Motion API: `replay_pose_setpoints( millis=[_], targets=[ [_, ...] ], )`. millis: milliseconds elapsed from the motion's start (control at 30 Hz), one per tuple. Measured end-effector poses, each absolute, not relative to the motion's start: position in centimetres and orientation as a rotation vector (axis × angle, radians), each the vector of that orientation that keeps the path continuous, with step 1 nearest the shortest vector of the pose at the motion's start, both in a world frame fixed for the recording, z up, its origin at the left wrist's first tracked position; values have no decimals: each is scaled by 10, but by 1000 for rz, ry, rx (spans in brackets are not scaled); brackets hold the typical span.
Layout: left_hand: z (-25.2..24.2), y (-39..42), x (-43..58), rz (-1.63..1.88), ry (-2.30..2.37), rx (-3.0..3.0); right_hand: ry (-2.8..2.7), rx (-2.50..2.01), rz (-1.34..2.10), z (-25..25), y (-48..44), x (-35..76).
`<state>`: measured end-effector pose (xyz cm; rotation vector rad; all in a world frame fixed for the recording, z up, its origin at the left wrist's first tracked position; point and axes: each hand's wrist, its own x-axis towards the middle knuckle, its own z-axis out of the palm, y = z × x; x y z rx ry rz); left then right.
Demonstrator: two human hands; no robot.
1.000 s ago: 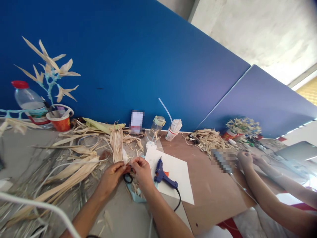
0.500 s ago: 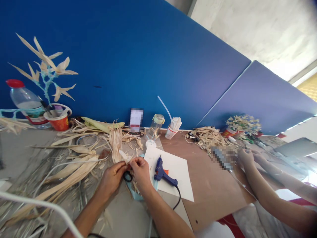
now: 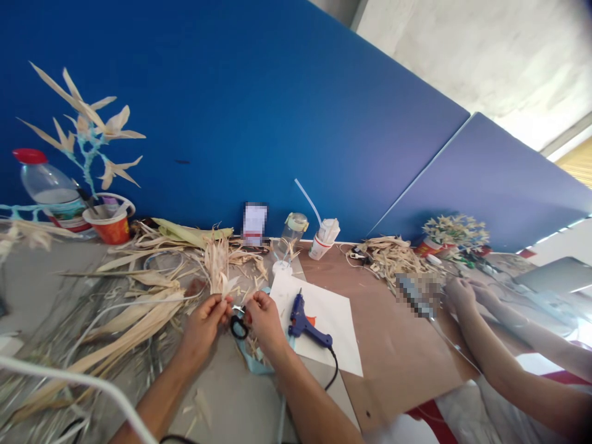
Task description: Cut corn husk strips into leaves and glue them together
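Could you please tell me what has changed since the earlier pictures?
The left hand and right hand, pressed together before, have drawn a little apart, with the black scissors between them. The small husk piece has gone with the left hand's grip and stands up from its fingertips. What the right hand pinches is too small to tell. The blue glue gun, white sheet and co-worker's hands stayed put.

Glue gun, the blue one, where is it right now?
In the head view, the blue glue gun lies on the white paper sheet, just to the right of the person's right hand.
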<state>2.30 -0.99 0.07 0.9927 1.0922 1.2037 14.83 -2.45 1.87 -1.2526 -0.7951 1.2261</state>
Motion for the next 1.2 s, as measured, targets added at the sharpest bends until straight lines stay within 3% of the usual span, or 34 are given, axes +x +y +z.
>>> replay_pose_setpoints(
  millis=[200, 500, 800, 1200],
  targets=[
    [12, -10, 23, 1235, 990, 668, -836, -1150, 1359, 17, -28, 142],
    [11, -11, 25, 1326, 899, 618, -804, -1120, 1270, 14, -22, 147],
    [19, -11, 15, 1398, 853, 646, -1075, -1401, 539, 3, -12, 174],
    [12, 3, 2, 1629, 876, 499, -1120, -1340, 860, 9, -12, 163]
  ],
)
